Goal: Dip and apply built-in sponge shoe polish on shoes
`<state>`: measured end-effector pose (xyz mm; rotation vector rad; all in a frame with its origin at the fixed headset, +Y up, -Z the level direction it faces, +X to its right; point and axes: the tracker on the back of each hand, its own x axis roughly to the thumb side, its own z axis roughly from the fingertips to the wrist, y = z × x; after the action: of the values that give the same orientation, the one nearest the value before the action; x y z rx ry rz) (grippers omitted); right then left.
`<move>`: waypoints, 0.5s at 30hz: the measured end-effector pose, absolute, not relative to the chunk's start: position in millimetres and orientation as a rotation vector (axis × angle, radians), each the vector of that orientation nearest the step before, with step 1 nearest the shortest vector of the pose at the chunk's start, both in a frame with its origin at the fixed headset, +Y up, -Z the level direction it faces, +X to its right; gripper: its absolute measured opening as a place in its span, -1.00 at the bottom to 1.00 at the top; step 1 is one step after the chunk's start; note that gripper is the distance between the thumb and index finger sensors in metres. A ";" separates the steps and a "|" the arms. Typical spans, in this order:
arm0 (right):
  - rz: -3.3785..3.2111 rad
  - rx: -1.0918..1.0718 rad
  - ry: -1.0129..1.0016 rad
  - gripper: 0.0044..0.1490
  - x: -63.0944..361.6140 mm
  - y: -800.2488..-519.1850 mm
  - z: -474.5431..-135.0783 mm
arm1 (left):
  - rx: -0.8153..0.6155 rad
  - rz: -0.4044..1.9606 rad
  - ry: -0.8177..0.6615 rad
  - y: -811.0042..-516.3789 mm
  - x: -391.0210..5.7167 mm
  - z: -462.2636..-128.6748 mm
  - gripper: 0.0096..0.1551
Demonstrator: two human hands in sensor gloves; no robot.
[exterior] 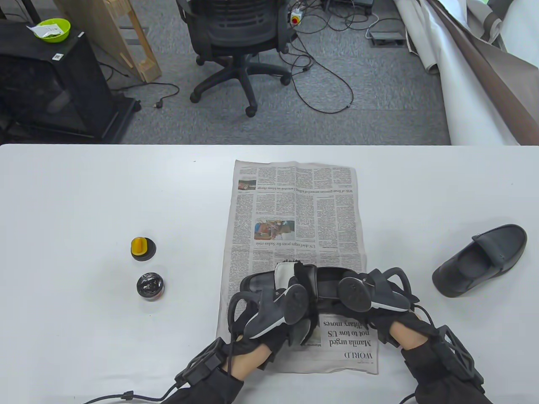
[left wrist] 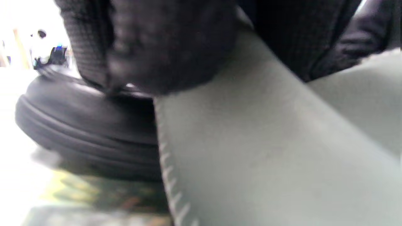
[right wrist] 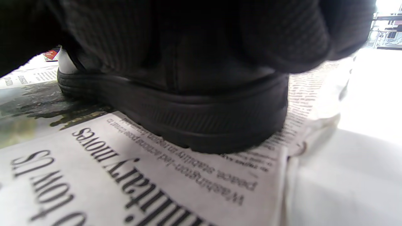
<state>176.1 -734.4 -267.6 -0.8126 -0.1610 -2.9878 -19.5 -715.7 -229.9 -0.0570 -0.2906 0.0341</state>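
Left hand (exterior: 269, 311) presses a grey cloth (left wrist: 267, 150) to my black shoe (exterior: 311, 282), fingers curled round the cloth | right hand (exterior: 374, 294) grips the shoe's other end on the newspaper (exterior: 294, 210) | open polish tin (exterior: 150, 286) and yellow-knobbed sponge lid (exterior: 142, 248) well left of my left hand | second shoe (exterior: 480, 261) right of my right hand

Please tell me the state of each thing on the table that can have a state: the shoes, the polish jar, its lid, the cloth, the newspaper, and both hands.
Shoe on newspaper: lying across the paper, held.
Second shoe: upright on the table, untouched.
Polish jar: open.
Lid: off, upside down beside the jar.
Cloth: pressed on the shoe.
Newspaper: spread flat.
Left hand: holds the cloth.
Right hand: grips the shoe.
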 end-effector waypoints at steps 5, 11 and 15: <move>-2.987 -0.808 -0.161 -0.49 175.6 -734.4 -267.2 | -0.111 -0.018 -0.272 -715.3 -25.0 -233.9 -0.18; -2.987 -0.806 -0.162 -0.49 175.6 -734.4 -267.5 | -0.192 -0.175 -0.205 -712.7 -43.2 -241.8 -0.20; -2.989 -0.812 -0.168 -0.49 175.9 -734.5 -268.3 | -0.236 -0.224 -0.150 -709.0 -56.3 -248.8 -0.21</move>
<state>175.9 -734.5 -268.3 -0.8115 -0.1681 -2.9894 -56.3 -709.0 -248.8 -0.2365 -0.1504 -0.2236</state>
